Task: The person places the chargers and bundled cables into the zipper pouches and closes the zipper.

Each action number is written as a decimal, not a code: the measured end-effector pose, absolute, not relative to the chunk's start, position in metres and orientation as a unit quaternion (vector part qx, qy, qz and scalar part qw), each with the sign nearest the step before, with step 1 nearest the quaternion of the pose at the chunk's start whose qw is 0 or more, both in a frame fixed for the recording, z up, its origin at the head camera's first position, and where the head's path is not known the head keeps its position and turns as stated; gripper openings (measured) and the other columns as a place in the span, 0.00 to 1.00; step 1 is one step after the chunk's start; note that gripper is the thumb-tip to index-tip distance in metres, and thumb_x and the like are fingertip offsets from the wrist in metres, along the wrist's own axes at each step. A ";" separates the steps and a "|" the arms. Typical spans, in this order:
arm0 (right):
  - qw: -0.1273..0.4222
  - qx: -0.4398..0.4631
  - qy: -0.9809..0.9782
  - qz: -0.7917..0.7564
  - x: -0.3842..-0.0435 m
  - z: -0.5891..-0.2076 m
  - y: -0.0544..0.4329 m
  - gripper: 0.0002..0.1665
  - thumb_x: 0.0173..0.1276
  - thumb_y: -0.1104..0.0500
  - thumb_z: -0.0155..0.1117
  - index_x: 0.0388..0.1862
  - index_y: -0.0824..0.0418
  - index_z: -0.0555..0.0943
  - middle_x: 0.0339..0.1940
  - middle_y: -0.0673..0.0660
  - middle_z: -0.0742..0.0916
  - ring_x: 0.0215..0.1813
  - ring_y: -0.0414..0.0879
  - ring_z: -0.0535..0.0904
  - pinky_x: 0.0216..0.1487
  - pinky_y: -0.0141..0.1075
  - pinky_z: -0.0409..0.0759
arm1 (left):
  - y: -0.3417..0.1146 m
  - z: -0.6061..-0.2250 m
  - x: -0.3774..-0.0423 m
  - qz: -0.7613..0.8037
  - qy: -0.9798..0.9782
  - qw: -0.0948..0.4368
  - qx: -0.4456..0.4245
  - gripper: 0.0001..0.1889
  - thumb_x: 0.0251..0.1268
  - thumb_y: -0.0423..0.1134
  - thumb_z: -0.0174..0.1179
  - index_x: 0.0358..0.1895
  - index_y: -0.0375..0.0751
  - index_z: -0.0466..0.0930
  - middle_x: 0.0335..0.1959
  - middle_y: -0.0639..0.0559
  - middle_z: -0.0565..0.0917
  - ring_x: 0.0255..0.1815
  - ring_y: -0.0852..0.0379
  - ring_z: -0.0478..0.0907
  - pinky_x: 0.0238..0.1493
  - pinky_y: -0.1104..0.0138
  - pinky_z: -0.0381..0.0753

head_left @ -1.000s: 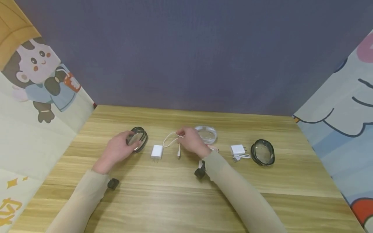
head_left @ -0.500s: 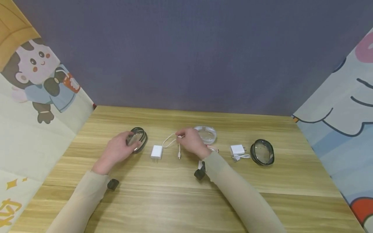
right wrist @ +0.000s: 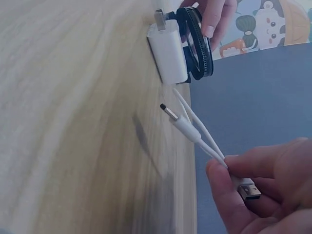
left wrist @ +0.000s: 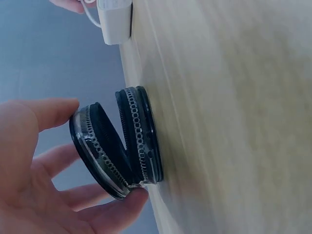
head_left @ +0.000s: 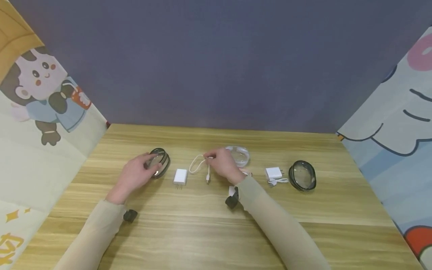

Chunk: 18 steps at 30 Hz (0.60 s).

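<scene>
My left hand (head_left: 135, 172) holds the lid of a small round zip case (left wrist: 139, 131) with clear faces and black trim. In the left wrist view the case is unzipped, its two halves parted like a clam, with the thumb and fingers on the lid's edge. My right hand (head_left: 221, 163) pinches a white USB cable (right wrist: 195, 134) between thumb and fingers. The cable's loop and small plug hang above the table, and its USB-A plug (right wrist: 249, 190) shows below the fingertips. Between the hands lies a white wall charger (head_left: 180, 177), its prongs towards me.
A clear zip case with pale trim (head_left: 240, 155) lies behind my right hand; a reddish-white cable (head_left: 248, 173) is partly hidden by the wrist. Farther right are another white charger (head_left: 273, 173), a bundled white cable (head_left: 278, 181) and a second black-trimmed case (head_left: 302, 176).
The head view has shifted slightly. Both hands keep their hold on the case and the cable; the cable's loop and hanging plug have swayed a little.
</scene>
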State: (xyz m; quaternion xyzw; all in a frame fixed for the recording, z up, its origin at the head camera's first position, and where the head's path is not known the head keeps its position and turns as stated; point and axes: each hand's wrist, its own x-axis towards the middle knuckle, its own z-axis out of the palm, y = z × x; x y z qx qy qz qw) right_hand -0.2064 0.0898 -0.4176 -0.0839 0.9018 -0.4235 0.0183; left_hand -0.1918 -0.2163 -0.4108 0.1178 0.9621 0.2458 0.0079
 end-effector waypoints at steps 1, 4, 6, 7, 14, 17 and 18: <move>0.017 -0.081 0.899 -0.430 -0.207 -0.418 0.090 0.11 0.66 0.62 0.68 0.46 0.59 0.88 0.48 0.54 0.89 0.54 0.49 0.83 0.59 0.43 0.79 | -0.216 -0.411 -0.192 0.247 0.962 0.009 0.116 0.29 0.73 0.56 0.54 0.67 0.39 0.74 0.69 0.28 0.67 0.67 0.25 0.64 0.64 0.34 0.63; 0.008 -0.075 0.890 -0.449 -0.207 -0.418 0.091 0.10 0.66 0.62 0.68 0.46 0.60 0.89 0.46 0.53 0.90 0.53 0.49 0.84 0.58 0.43 0.79 | -0.216 -0.411 -0.191 0.254 0.961 0.011 0.112 0.27 0.74 0.56 0.54 0.66 0.42 0.76 0.71 0.28 0.65 0.68 0.24 0.62 0.64 0.33 0.61; 0.006 -0.071 0.882 -0.465 -0.207 -0.418 0.092 0.10 0.66 0.63 0.68 0.45 0.60 0.89 0.45 0.53 0.90 0.52 0.48 0.84 0.56 0.42 0.80 | -0.216 -0.411 -0.190 0.259 0.960 0.013 0.109 0.27 0.74 0.56 0.53 0.66 0.43 0.77 0.71 0.28 0.64 0.68 0.23 0.61 0.64 0.33 0.61; 0.007 -0.067 0.876 -0.477 -0.206 -0.418 0.092 0.10 0.66 0.63 0.68 0.45 0.61 0.89 0.45 0.53 0.90 0.53 0.48 0.83 0.56 0.42 0.80 | -0.217 -0.412 -0.190 0.260 0.959 0.015 0.109 0.27 0.74 0.56 0.53 0.66 0.43 0.77 0.71 0.28 0.64 0.68 0.23 0.61 0.65 0.33 0.60; 0.035 -0.035 0.831 -0.554 -0.206 -0.417 0.090 0.11 0.66 0.63 0.69 0.47 0.63 0.88 0.44 0.53 0.90 0.47 0.46 0.85 0.47 0.35 0.83 | -0.216 -0.415 -0.189 0.268 0.958 0.009 0.105 0.27 0.75 0.57 0.52 0.65 0.43 0.77 0.71 0.28 0.64 0.68 0.23 0.61 0.64 0.32 0.61; 0.054 -0.024 0.805 -0.591 -0.206 -0.418 0.088 0.13 0.66 0.62 0.69 0.48 0.64 0.87 0.44 0.54 0.89 0.45 0.46 0.86 0.45 0.33 0.84 | -0.215 -0.414 -0.189 0.274 0.956 0.005 0.101 0.26 0.75 0.56 0.52 0.65 0.42 0.78 0.71 0.28 0.65 0.68 0.23 0.62 0.64 0.33 0.61; 0.061 -0.021 0.794 -0.604 -0.207 -0.418 0.087 0.13 0.66 0.63 0.69 0.49 0.65 0.87 0.45 0.55 0.89 0.45 0.47 0.86 0.46 0.33 0.84 | -0.215 -0.414 -0.189 0.275 0.956 0.004 0.100 0.26 0.75 0.56 0.52 0.65 0.42 0.78 0.71 0.29 0.65 0.68 0.24 0.62 0.64 0.33 0.62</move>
